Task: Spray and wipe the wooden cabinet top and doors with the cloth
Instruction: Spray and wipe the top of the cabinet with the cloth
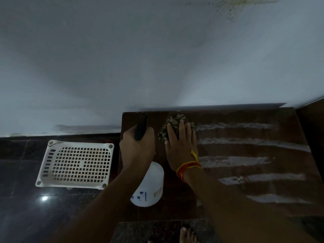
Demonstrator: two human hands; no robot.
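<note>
The dark wooden cabinet top [245,207] fills the lower right and carries several pale horizontal streaks. My left hand [137,148] grips the black head of a white spray bottle [149,186], held above the top's left edge. My right hand [181,146] lies flat, fingers straight, pressing a crumpled camouflage-patterned cloth [172,123] onto the top near its back left corner. An orange and yellow thread circles my right wrist. The cabinet doors are out of sight.
A white perforated plastic basket [77,165] lies on the dark glossy floor left of the cabinet. A pale wall [157,58] runs right behind the cabinet. My bare toes [188,235] show on a speckled stone floor at the bottom edge.
</note>
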